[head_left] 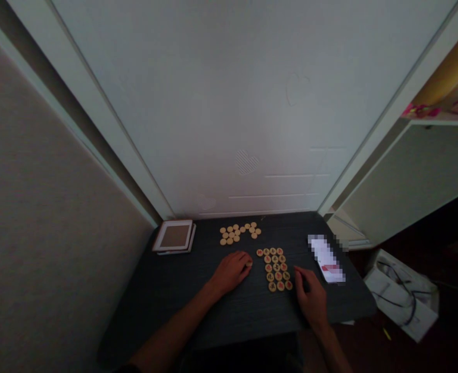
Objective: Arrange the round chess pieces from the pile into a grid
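My left hand (232,270) rests on the dark table with its fingers curled round a pale wooden Chinese chess piece (249,263), which shows at the fingertips. Right of it lies a block of face-up Chinese chess pieces (276,267), marked in red or black and set in close rows of three, with an extra piece sticking out left in the top row. Beside the block's right edge is my right hand (312,298), thumb and fingers bent together; whatever they might hold is hidden. Farther back, several plain-side-up pieces (231,235) lie in a loose group.
A phone (327,259) with a lit, blurred screen lies at the table's right side. Stacked framed boards (175,235) sit at the back left corner. The white panel (229,129) rises behind the table (166,295). On the floor at right stands a white box (403,298) with cables.
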Demonstrator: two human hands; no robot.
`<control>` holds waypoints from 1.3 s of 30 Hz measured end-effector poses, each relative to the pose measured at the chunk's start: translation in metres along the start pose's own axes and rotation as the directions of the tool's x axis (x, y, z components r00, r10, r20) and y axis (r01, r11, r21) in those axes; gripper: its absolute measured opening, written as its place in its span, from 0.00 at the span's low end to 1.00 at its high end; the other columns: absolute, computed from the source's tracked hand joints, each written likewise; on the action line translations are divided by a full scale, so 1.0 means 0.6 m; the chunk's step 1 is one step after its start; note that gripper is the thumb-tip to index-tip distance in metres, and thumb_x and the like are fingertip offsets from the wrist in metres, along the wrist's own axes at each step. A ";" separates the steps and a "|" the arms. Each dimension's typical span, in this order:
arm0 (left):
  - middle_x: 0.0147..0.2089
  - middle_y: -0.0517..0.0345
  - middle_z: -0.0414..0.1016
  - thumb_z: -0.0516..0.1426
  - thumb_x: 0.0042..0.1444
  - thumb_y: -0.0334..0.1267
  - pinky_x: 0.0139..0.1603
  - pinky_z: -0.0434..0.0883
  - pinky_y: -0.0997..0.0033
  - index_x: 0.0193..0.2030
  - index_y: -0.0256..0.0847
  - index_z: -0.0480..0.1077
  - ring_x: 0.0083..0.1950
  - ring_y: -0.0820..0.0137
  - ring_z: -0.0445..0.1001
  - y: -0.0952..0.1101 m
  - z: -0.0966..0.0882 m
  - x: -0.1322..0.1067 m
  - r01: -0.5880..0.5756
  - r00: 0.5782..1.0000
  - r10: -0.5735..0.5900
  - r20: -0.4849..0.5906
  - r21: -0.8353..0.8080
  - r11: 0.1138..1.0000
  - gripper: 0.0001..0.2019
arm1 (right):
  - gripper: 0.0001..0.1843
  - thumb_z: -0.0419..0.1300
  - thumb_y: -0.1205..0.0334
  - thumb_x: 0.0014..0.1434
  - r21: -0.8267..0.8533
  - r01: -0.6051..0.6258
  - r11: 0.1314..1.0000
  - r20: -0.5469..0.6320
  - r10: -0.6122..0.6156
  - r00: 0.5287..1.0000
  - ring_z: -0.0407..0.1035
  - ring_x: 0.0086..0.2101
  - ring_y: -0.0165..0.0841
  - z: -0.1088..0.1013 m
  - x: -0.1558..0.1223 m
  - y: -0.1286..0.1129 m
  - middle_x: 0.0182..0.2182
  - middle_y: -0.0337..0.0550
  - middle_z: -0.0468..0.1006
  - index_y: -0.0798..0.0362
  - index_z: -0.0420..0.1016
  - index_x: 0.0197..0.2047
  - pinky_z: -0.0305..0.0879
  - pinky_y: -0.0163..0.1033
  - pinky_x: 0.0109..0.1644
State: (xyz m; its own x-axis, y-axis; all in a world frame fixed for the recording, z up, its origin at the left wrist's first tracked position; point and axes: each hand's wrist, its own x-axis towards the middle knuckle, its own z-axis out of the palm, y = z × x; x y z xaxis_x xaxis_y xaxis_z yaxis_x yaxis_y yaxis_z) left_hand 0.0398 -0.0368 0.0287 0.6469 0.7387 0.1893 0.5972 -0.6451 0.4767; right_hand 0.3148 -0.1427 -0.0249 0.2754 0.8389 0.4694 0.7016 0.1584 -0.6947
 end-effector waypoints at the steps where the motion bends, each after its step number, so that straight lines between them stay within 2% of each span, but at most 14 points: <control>1: 0.47 0.54 0.78 0.57 0.62 0.32 0.50 0.71 0.67 0.44 0.45 0.73 0.48 0.64 0.76 0.008 -0.002 -0.006 0.008 1.000 -0.007 0.013 -0.043 0.999 0.06 | 0.15 0.54 0.54 0.68 0.020 0.023 1.000 0.022 -0.023 0.999 0.78 0.43 0.42 0.003 -0.003 -0.011 0.43 0.49 0.82 0.50 0.78 0.49 0.75 0.48 0.48; 6: 0.45 0.57 0.79 0.59 0.60 0.34 0.46 0.73 0.71 0.45 0.45 0.75 0.44 0.67 0.77 0.042 -0.001 -0.036 0.088 0.996 -0.073 0.060 -0.319 0.944 0.07 | 0.15 0.54 0.61 0.67 0.108 0.162 0.981 0.159 -0.178 0.971 0.77 0.46 0.42 0.028 -0.020 -0.073 0.46 0.48 0.82 0.46 0.76 0.54 0.76 0.48 0.51; 11: 0.43 0.57 0.82 0.61 0.59 0.40 0.44 0.74 0.71 0.46 0.44 0.76 0.41 0.68 0.79 0.053 0.004 -0.051 0.249 0.968 -0.201 0.147 -0.523 0.815 0.09 | 0.23 0.55 0.68 0.65 0.190 0.286 0.939 0.253 -0.328 0.910 0.75 0.50 0.41 0.054 -0.027 -0.118 0.50 0.46 0.80 0.43 0.73 0.60 0.75 0.49 0.55; 16: 0.41 0.55 0.83 0.65 0.55 0.43 0.45 0.75 0.70 0.45 0.40 0.75 0.41 0.68 0.80 0.049 0.001 -0.061 0.345 0.938 -0.249 0.239 -0.681 0.646 0.13 | 0.24 0.56 0.71 0.64 0.246 0.307 0.919 0.282 -0.371 0.885 0.76 0.49 0.39 0.074 -0.030 -0.128 0.49 0.47 0.79 0.44 0.72 0.60 0.76 0.46 0.53; 20: 0.40 0.53 0.82 0.68 0.51 0.44 0.48 0.75 0.66 0.43 0.37 0.75 0.41 0.66 0.80 0.043 -0.002 -0.068 0.361 0.932 -0.237 0.276 -0.778 0.514 0.16 | 0.22 0.57 0.72 0.63 0.273 0.320 0.907 0.290 -0.394 0.872 0.76 0.47 0.38 0.085 -0.035 -0.128 0.47 0.47 0.78 0.46 0.74 0.58 0.77 0.44 0.52; 23: 0.40 0.53 0.83 0.69 0.50 0.43 0.50 0.74 0.64 0.43 0.37 0.75 0.42 0.65 0.80 0.036 -0.001 -0.071 0.370 0.928 -0.224 0.298 -0.808 0.458 0.17 | 0.20 0.58 0.72 0.63 0.282 0.311 0.907 0.287 -0.390 0.875 0.76 0.46 0.37 0.089 -0.038 -0.131 0.47 0.47 0.78 0.46 0.74 0.57 0.77 0.43 0.51; 29: 0.43 0.50 0.84 0.69 0.50 0.44 0.52 0.74 0.62 0.45 0.36 0.78 0.45 0.62 0.81 0.031 -0.002 -0.076 0.399 0.916 -0.229 0.328 -0.800 0.449 0.18 | 0.17 0.57 0.70 0.65 0.294 0.284 0.913 0.310 -0.372 0.875 0.77 0.45 0.37 0.092 -0.040 -0.132 0.45 0.46 0.79 0.46 0.74 0.54 0.77 0.42 0.49; 34: 0.47 0.49 0.84 0.65 0.55 0.46 0.53 0.73 0.62 0.48 0.37 0.79 0.48 0.59 0.81 0.045 -0.019 -0.075 0.406 0.914 -0.221 0.341 -0.775 0.485 0.18 | 0.12 0.56 0.67 0.67 0.285 0.264 0.921 0.293 -0.346 0.891 0.77 0.43 0.37 0.090 -0.035 -0.138 0.44 0.46 0.79 0.47 0.75 0.51 0.77 0.41 0.48; 39: 0.45 0.51 0.85 0.62 0.59 0.47 0.49 0.73 0.65 0.46 0.40 0.81 0.46 0.59 0.81 0.059 -0.039 -0.070 0.385 0.923 -0.231 0.307 -0.747 0.543 0.15 | 0.10 0.58 0.65 0.67 0.276 0.247 0.929 0.268 -0.321 0.908 0.77 0.43 0.38 0.081 -0.025 -0.153 0.42 0.45 0.80 0.48 0.75 0.50 0.77 0.42 0.48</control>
State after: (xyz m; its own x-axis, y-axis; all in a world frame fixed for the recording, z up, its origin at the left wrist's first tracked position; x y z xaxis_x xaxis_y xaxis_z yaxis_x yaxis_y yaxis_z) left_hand 0.0229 -0.0862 0.0577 0.6046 0.7712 -0.1993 0.2186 0.0799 0.9725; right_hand 0.2146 -0.1445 0.0054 -0.1515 0.8508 0.5031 0.5380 0.4980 -0.6801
